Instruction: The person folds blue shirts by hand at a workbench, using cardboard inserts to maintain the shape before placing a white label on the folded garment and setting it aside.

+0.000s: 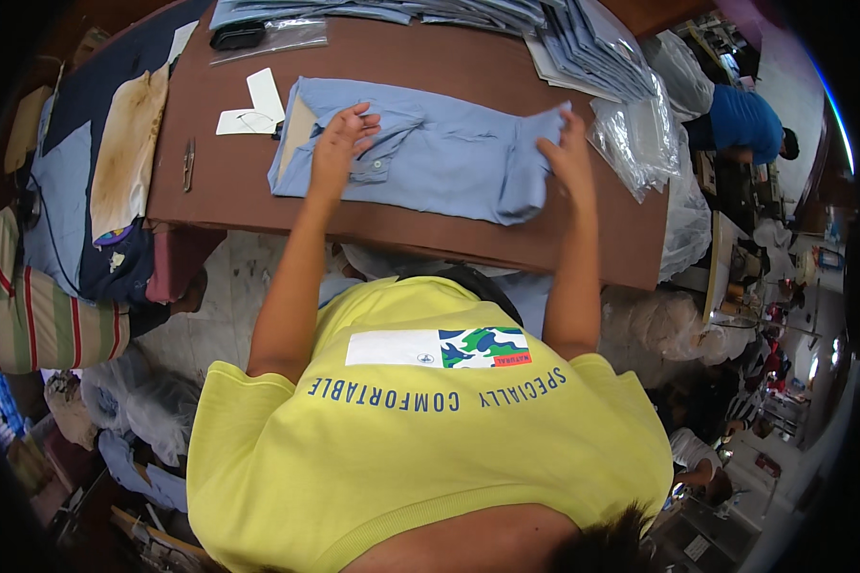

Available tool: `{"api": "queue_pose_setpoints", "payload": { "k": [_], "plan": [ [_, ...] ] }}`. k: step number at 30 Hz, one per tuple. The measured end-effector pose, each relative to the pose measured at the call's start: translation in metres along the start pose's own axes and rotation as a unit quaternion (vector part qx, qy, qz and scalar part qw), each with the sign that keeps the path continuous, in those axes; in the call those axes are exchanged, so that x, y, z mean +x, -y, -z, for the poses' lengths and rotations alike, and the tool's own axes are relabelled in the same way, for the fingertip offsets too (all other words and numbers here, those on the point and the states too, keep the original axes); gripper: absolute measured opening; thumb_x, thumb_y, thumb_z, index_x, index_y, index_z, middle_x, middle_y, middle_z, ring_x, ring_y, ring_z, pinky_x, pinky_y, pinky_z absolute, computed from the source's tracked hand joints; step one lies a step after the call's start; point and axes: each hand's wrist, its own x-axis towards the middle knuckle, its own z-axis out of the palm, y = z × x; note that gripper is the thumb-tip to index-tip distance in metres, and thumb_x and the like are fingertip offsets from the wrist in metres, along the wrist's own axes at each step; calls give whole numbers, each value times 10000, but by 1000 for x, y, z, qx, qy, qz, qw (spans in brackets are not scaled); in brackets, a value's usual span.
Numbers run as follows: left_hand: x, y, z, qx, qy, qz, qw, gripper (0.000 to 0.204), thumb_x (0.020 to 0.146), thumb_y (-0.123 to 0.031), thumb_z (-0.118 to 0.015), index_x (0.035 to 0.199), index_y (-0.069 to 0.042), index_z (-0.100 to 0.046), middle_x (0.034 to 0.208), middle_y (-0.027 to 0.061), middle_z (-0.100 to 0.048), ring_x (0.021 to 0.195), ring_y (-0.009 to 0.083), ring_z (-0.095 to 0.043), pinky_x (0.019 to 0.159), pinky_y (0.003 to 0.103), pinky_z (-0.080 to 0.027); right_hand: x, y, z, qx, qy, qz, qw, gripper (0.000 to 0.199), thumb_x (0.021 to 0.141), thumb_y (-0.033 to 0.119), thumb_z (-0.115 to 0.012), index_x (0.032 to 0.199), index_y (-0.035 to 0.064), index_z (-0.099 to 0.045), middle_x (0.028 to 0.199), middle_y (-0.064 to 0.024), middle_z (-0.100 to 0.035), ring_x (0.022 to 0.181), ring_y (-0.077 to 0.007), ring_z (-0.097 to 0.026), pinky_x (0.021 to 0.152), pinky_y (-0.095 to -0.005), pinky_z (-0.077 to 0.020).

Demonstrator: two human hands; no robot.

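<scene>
A light blue shirt (440, 158) lies partly folded on the brown table (430, 72), with a piece of cardboard (298, 124) showing under its collar end. My left hand (339, 143) rests flat on the shirt near the collar and a button, fingers slightly curled. My right hand (569, 158) holds the folded-over edge at the shirt's right end, lifting the cloth a little. Both of my forearms reach up from my yellow T-shirt (420, 430).
Stacked folded shirts in clear bags (583, 43) line the table's far edge. Loose plastic bags (640, 138) lie at the right. White cards (253, 105) and small metal snips (189, 164) sit at the left, beside a stained pad (129, 143). Another person in blue (745, 119) is at the upper right.
</scene>
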Motion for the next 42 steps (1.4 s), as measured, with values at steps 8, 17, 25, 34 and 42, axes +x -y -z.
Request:
{"api": "queue_pose_setpoints", "payload": {
  "k": [8, 17, 25, 34, 42],
  "plan": [
    [22, 23, 105, -340, 99, 212, 911, 685, 883, -579, -392, 1286, -26, -382, 1171, 165, -528, 1080, 232, -541, 818, 372, -503, -32, 96, -266, -176, 146, 182, 956, 740, 711, 133, -648, 1343, 56, -272, 1111, -239, -497, 914, -408, -561, 749, -455, -473],
    [34, 2, 114, -199, 49, 233, 951, 414, 849, -95, -562, 1238, -17, -444, 1124, 125, -561, 1006, 194, -566, 873, 339, -475, -71, 84, -198, -160, 180, 362, 901, 457, 755, 85, -595, 1196, 63, -478, 1099, -156, -505, 1021, -334, -484, 881, -420, -395],
    [46, 25, 131, -110, -28, 249, 962, 430, 840, -72, -557, 1250, -20, -440, 1114, 140, -564, 983, 193, -567, 839, 310, -473, -79, -10, -138, -207, 59, 222, 951, 337, 757, -4, -520, 1086, 55, -560, 1084, -124, -538, 1032, -313, -498, 902, -411, -378],
    [4, 13, 51, 620, -216, -90, 749, 398, 890, -261, -497, 1283, -212, -463, 1329, 82, -416, 1217, 294, -377, 973, 524, -301, -56, 11, -175, -439, 103, 288, 845, 529, 881, 365, -478, 1360, 169, -365, 1438, -54, -287, 1329, -295, -233, 1055, -485, -203],
    [-10, 38, 61, 591, -270, -93, 754, 469, 889, -381, -492, 1275, -121, -436, 1314, 109, -404, 1229, 313, -344, 970, 551, -264, -38, 14, -200, -460, 109, 295, 830, 517, 853, 388, -520, 1300, 144, -432, 1368, -71, -375, 1274, -282, -311, 1020, -519, -192]
  ]
}}
